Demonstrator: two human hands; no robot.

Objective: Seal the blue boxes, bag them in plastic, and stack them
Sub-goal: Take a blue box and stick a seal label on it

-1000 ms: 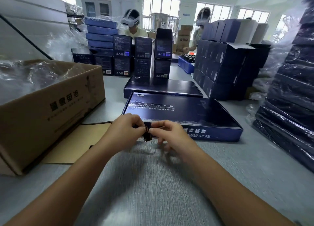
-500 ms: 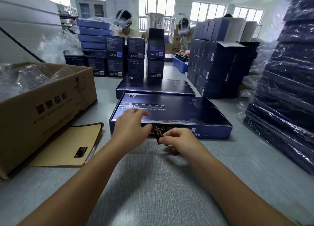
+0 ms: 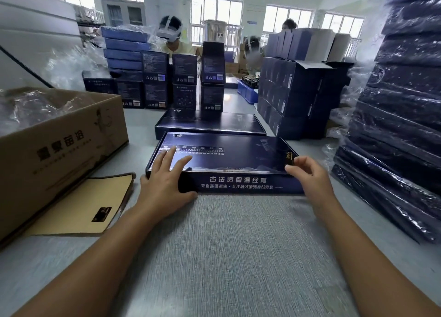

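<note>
Sealing step, head view. The blue box [image 3: 229, 157] lies flat on the worktop [image 3: 226, 245] at the person's 12 o'clock, its long axis running from 9 to 3 o'clock, its printed front wall facing the person. The left hand [image 3: 164, 183] presses on the lid's 7 o'clock corner, fingers [image 3: 167, 157] straight and spread, thumb down against the front wall; it grips nothing. The right hand [image 3: 310, 178] sits at the lid's 5 o'clock corner, fingers curled, thumb and forefinger apparently pinching a small dark seal sticker [image 3: 289, 158] touching the lid just inside the right edge. The right hand is therefore the nearer to the seam. Judged next: the sticker must be folded from the lid toward 6 o'clock, over the edge. A second box [image 3: 210, 123] lies behind at 12 o'clock; the bagged stack [image 3: 393, 126] stands at 2 o'clock.
</note>
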